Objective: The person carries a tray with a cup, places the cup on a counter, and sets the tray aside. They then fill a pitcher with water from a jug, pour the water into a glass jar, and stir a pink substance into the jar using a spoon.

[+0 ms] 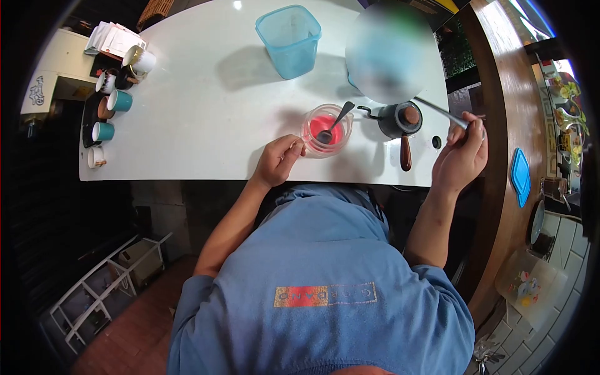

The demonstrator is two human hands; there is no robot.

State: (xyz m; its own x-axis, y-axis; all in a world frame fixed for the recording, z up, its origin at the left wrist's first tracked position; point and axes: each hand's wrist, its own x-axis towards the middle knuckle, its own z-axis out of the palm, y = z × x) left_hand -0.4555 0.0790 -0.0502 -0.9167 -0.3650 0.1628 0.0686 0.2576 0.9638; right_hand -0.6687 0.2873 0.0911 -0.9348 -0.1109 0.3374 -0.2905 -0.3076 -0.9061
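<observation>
My left hand is closed on the handle of a clear plastic jug at the table's front edge. Red-pink liquid fills part of the jug, and a dark metal spoon leans in it. My right hand is raised to the right, gripping a long, thin metal-handled utensil; its far end is lost in a round blurred patch. Between the hands stands a small dark pot with a brown wooden knob, a side handle and a thin spout.
A translucent blue square container stands at the back of the white table. Several cups line the left edge. On the right, a blue lid lies on a wooden counter. The blur hides things at the back right.
</observation>
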